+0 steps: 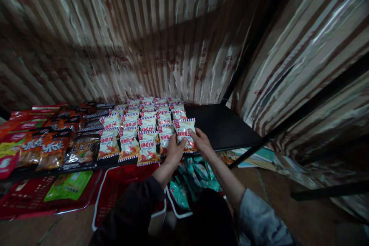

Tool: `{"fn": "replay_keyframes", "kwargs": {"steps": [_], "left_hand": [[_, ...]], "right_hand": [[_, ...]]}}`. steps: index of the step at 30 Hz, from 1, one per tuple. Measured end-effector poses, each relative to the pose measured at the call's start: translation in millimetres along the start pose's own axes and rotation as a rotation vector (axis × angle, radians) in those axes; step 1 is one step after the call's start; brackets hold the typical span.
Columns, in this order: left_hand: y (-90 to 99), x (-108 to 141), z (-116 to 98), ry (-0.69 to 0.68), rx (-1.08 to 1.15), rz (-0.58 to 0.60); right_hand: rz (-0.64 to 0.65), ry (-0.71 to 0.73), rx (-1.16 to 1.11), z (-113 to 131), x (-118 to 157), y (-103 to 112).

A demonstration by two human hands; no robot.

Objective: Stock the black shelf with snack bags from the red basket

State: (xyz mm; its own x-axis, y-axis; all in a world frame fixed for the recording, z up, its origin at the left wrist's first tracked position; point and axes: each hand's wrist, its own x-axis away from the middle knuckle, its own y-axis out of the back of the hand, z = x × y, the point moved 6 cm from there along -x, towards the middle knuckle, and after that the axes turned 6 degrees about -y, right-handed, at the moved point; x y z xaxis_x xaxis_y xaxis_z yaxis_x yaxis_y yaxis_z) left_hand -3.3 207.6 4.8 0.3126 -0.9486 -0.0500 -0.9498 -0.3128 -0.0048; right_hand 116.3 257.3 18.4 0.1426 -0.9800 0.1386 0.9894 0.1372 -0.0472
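Left hand [175, 150] and right hand [202, 143] grip one puffy white-and-red plastic bag [184, 130] — matching bags [148, 147] crowd its left (red plastic basket [122, 184] below).

From where I stand, the single camera rides on the person's head, facing forward and steeply down. It looks over both forearms, with the left hand [174, 150] and right hand [202, 143] close below its centre — the black shelf [227, 127] crosses beyond, striped sheeting [173, 42] fills the top, and floor [250, 188] shows at the bottom.
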Motion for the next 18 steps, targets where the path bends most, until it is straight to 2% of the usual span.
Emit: {"fn": "replay_keyframes", "kwargs": {"steps": [3, 5, 10, 13, 18], "left_hand": [[-8.8, 15.3, 18.2, 0.000, -0.056, 0.007], [-11.0, 20.4, 22.5, 0.004, -0.070, -0.008], [-13.6, 24.0, 18.8, -0.024, -0.116, 0.003], [-14.3, 23.0, 18.5, -0.026, -0.178, -0.023], [-30.4, 12.9, 13.2, -0.003, -0.307, -0.008]], "right_hand": [[-0.010, -0.014, 0.010, -13.5, 13.7, 11.6], [-0.020, -0.025, -0.009, -18.8, 19.2, 16.0], [-0.030, -0.062, -0.082, -21.0, 25.6, 20.1], [0.009, -0.065, -0.075, -20.9, 28.4, 21.8], [0.040, -0.033, -0.072, -21.6, 17.6, 32.4]]}}
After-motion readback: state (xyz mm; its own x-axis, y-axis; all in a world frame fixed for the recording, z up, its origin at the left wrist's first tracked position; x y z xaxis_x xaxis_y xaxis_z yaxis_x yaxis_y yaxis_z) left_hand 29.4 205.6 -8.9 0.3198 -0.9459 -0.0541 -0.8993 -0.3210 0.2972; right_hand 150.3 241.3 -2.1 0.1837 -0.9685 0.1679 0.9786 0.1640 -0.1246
